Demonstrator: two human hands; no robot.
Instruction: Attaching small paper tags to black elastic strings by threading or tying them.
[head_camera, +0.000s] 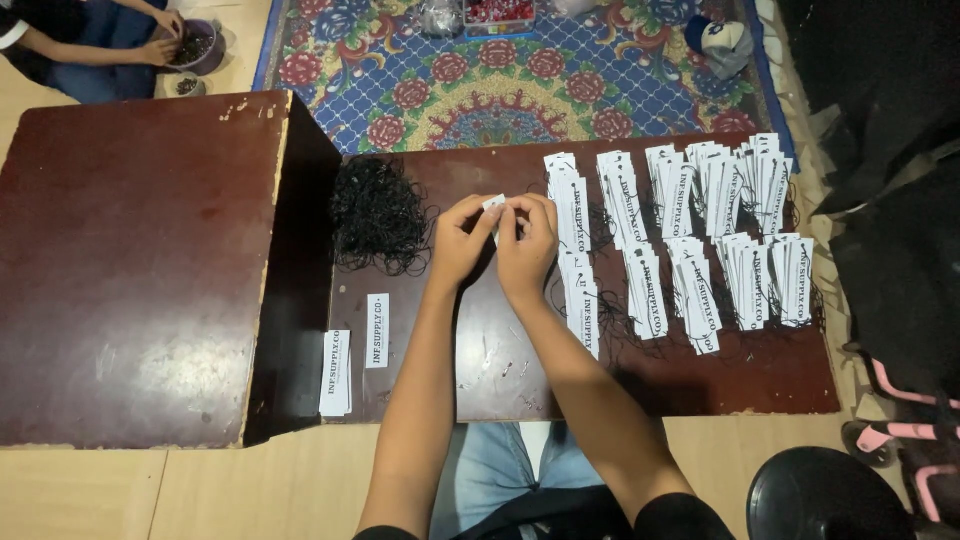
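Observation:
My left hand (462, 240) and my right hand (527, 245) meet over the dark brown low table (480, 350), pinching one small white paper tag (494, 204) between their fingertips. A tangled heap of thin black strings (378, 212) lies just left of my left hand. To the right of my right hand, several rows of white printed tags with black strings (690, 230) are spread over the table. Two loose white tags (377, 330) and a small stack (336, 372) lie at the table's near left.
A higher dark brown table (130, 260) stands at the left. A patterned floral rug (520, 80) lies beyond. Another person sits at the far left with hands in a purple bowl (200, 45). A black round stool (825, 495) sits at the near right.

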